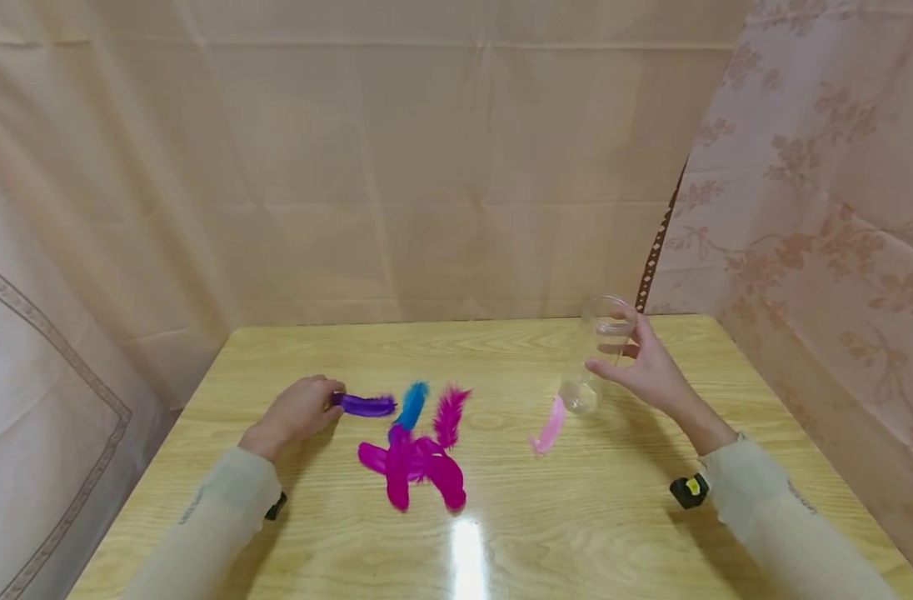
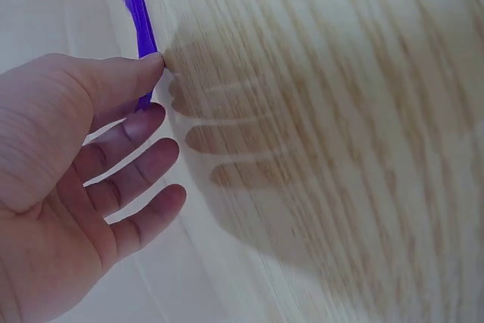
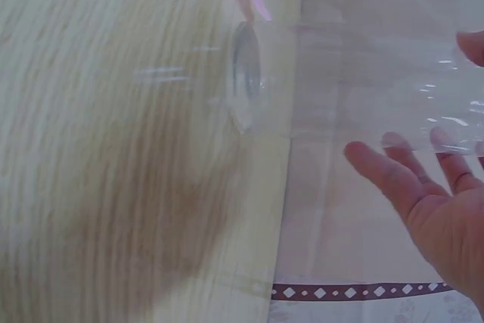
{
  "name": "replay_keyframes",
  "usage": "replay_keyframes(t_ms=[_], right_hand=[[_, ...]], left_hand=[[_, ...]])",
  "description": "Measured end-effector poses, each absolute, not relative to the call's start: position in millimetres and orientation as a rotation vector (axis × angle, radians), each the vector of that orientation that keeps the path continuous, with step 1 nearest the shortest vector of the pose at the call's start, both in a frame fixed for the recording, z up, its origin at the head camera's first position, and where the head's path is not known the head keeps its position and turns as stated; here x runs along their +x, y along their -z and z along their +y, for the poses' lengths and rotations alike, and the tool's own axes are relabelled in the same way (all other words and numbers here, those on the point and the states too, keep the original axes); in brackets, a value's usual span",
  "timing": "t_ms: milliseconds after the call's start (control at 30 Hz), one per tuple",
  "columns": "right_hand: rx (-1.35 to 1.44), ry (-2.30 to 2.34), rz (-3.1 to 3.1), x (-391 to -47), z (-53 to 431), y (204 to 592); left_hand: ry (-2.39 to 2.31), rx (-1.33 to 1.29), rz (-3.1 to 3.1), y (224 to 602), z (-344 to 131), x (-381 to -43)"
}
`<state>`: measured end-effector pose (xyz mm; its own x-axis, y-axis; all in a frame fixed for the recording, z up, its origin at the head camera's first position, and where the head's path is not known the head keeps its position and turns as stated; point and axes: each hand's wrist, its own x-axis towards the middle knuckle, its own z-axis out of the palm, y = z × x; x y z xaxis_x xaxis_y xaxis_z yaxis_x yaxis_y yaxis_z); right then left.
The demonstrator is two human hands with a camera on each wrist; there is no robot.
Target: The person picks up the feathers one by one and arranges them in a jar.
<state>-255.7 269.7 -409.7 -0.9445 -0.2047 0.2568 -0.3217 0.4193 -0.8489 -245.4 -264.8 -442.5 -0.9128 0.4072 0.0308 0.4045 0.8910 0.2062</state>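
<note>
My left hand [image 1: 299, 414] pinches the end of a purple feather [image 1: 368, 406] between thumb and index finger, low over the table's left side. In the left wrist view, the feather's shaft [image 2: 141, 24] runs up past the thumb, while the other fingers are spread loosely below. On the right, my right hand [image 1: 655, 377] holds a tall clear vase [image 1: 580, 397] around its upper part, with fingers showing through the wall. The vase has its base at the table. Right beside that base lies a light pink feather [image 1: 551, 423].
Between the hands lie a blue feather [image 1: 413, 405], a fluffy magenta feather [image 1: 449, 417] and several overlapping magenta feathers [image 1: 447, 482]. A beige curtain [image 1: 441, 208] hangs behind the wooden table [image 1: 561, 533], and a floral cloth [image 1: 824, 208] covers the right side.
</note>
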Motion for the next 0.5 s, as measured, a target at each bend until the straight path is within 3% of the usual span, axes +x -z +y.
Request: replay_keyframes(t_ms=[500], right_hand=[[0.377,-1.755,-2.684,-255.7,268.0,397.3]], left_hand=[[-0.368,0.572,3.076,441.2,-267.7,-242.3]])
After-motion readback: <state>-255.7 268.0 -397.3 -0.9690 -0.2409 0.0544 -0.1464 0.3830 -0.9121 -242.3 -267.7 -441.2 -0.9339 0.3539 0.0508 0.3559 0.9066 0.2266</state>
